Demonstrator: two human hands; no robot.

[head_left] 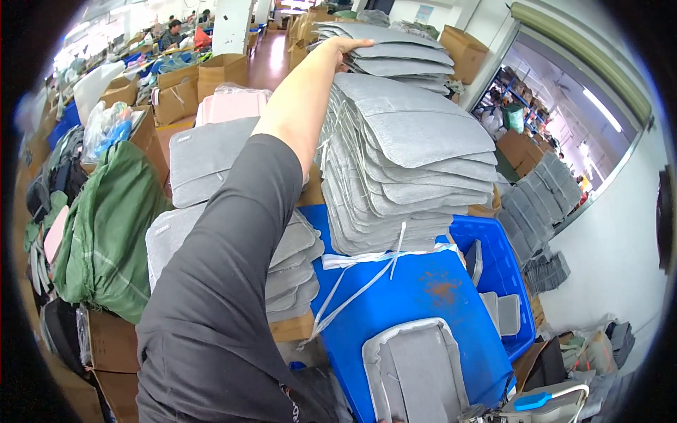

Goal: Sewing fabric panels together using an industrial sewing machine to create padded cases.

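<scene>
Dark sleeve (218, 296) up close, arm stretched to the tall stack of grey felt sleeves (402, 162).
The left hand (347, 46) lies flat, fingers together, on the stack's top layers; no pinch visible. The stack stands on a blue bin lid (423, 303), white straps (352, 289) trailing toward its near edge.

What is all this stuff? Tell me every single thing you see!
tall pile of sleeves: one, grey, middle, on the blue lid
blue lid: one, blue, under the pile
white straps: a few, white, hanging off the lid
open sleeve: one, grey, bottom middle
blue bin: one, blue, right of the lid
pink sleeves: one pile, pink, upper left
green bag: one, green, left
cardboard boxes: several, brown, upper left
hand: one, reaching the pile's top, fingers out; which hand is unclear
</scene>
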